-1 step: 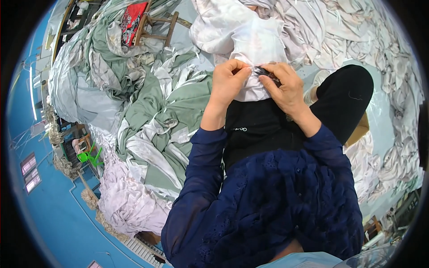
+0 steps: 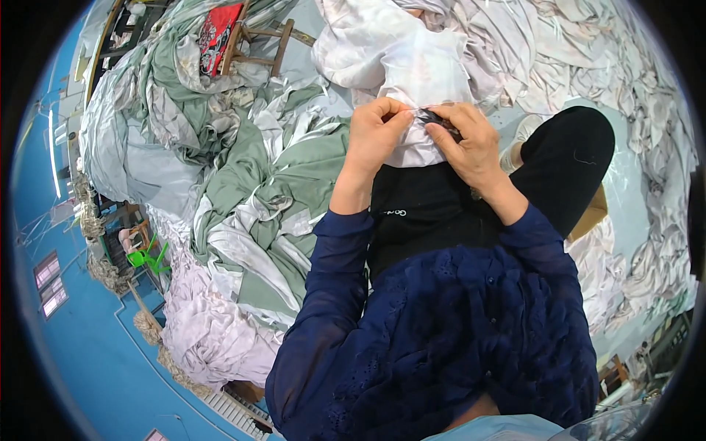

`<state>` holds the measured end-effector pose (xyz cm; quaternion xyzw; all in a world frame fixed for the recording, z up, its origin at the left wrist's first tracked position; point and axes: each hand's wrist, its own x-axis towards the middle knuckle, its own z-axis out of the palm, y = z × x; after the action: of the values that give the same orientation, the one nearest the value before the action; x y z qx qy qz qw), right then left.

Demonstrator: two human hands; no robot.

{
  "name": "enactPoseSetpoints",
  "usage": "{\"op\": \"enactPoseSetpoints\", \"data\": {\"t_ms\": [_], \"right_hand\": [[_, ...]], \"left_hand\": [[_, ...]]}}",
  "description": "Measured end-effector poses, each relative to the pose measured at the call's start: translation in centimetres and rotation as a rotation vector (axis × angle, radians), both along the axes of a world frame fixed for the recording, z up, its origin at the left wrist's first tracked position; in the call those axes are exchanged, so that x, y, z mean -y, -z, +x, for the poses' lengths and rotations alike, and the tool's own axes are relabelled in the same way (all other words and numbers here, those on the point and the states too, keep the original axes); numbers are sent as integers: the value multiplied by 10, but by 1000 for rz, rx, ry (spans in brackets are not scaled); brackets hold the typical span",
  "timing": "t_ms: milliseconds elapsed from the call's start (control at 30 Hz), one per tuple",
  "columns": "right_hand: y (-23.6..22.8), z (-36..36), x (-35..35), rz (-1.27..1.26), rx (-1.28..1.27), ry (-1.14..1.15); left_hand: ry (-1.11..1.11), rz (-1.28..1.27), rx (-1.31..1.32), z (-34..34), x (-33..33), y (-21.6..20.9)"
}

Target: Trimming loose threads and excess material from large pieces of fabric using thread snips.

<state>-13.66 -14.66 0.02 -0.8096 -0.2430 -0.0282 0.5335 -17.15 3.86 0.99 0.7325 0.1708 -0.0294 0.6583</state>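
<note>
White cloth point(image 2: 423, 70) lies over my lap and runs away from me toward the pale heap in front. At its near part, my left hand point(image 2: 377, 132) pinches a bit of the cloth between thumb and fingertips. Close beside it, my right hand point(image 2: 471, 143) is closed around a small dark tool point(image 2: 448, 131) that looks like thread snips. The tool's tip points left, at the pinched spot by the left fingertips. Whether its blades touch the cloth is too small to tell, and the fingers cover much of the tool.
Green and white cloth point(image 2: 301, 169) is heaped to my left, with pale pink cloth point(image 2: 213, 323) nearer. More pale cloth point(image 2: 566, 44) is piled ahead and along the right. A wooden stool point(image 2: 257, 44) with red cloth point(image 2: 219, 37) stands far left, a green plastic stool point(image 2: 151, 256) nearer.
</note>
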Motion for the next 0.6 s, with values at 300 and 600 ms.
{"op": "enactPoseSetpoints", "data": {"t_ms": [300,600], "right_hand": [[-1,3,-5,-2,-15,12],[3,5,-5,25,-4,22]], "left_hand": [[-1,-206,-51,1,-1,2],[-1,-232,-73,2,2,1]]}}
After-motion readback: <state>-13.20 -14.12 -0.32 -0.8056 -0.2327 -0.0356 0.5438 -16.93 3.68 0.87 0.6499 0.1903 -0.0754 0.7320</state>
